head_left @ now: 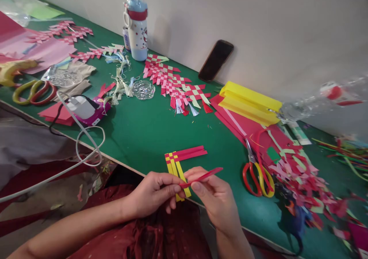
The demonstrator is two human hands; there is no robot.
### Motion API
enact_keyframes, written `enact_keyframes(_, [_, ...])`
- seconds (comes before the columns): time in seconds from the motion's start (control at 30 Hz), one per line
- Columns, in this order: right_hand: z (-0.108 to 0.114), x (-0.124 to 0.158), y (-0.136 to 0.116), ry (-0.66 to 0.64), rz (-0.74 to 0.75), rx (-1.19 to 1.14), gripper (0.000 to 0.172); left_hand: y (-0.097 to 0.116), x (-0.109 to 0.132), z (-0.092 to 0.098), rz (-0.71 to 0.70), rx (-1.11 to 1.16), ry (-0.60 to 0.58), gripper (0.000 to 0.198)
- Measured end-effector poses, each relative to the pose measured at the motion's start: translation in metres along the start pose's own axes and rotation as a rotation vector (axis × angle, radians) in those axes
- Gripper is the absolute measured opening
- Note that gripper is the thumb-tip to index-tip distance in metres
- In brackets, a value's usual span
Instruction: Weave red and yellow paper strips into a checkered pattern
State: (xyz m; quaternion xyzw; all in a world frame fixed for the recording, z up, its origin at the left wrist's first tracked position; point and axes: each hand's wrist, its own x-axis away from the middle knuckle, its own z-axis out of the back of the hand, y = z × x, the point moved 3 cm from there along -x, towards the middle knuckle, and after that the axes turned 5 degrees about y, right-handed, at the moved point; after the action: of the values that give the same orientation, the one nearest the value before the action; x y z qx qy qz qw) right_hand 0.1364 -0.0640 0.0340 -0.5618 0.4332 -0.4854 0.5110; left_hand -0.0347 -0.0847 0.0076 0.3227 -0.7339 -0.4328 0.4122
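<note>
Between my two hands, near the table's front edge, is a red paper strip (214, 171). My left hand (156, 194) pinches one end between thumb and fingers. Thumb and fingers of my right hand (214, 194) close on the strip further along, and its free end points up to the right. Just beyond my hands lies a partly woven paper piece (171, 158), with red strips running right and yellow strips running toward me. My fingers cover part of the yellow strips, and I cannot tell whether they touch them.
Red-and-yellow-handled scissors (257, 178) lie right, beside paper scraps (304, 178) and folded yellow paper (250, 102). Finished woven pieces (175, 82), a bottle (138, 31) and a phone (216, 61) are along the wall. A white cable (86, 134) crosses the left edge.
</note>
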Motion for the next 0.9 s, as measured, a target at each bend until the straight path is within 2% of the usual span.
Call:
enact_keyframes(0.07, [0.007,0.001,-0.003,0.083,0.053,-0.023,0.009,0.004,0.000,0.006,-0.181,-0.259,0.010,0.033])
enact_keyframes(0.17, [0.026,-0.001,-0.007,0.231,0.122,-0.077,0.011,0.012,-0.001,0.024,-0.625,-0.821,0.151,0.029])
enact_keyframes(0.23, [0.039,-0.002,-0.008,0.285,0.136,-0.047,0.011,0.013,-0.005,0.037,-0.818,-1.154,0.174,0.027])
enact_keyframes(0.3, [0.049,-0.001,-0.005,0.312,0.119,0.021,0.011,0.012,-0.011,0.049,-0.860,-1.394,0.133,0.028])
enact_keyframes(0.43, [0.052,0.002,0.004,0.311,0.062,0.209,0.012,0.015,-0.021,0.058,-0.893,-1.572,-0.047,0.046])
enact_keyframes(0.67, [0.044,-0.001,0.002,0.297,0.056,0.389,0.020,0.018,-0.035,0.059,-0.841,-1.573,-0.176,0.053])
enact_keyframes(0.9, [0.066,0.001,0.010,0.350,-0.031,0.447,0.024,0.017,-0.038,0.058,-0.785,-1.556,-0.267,0.072])
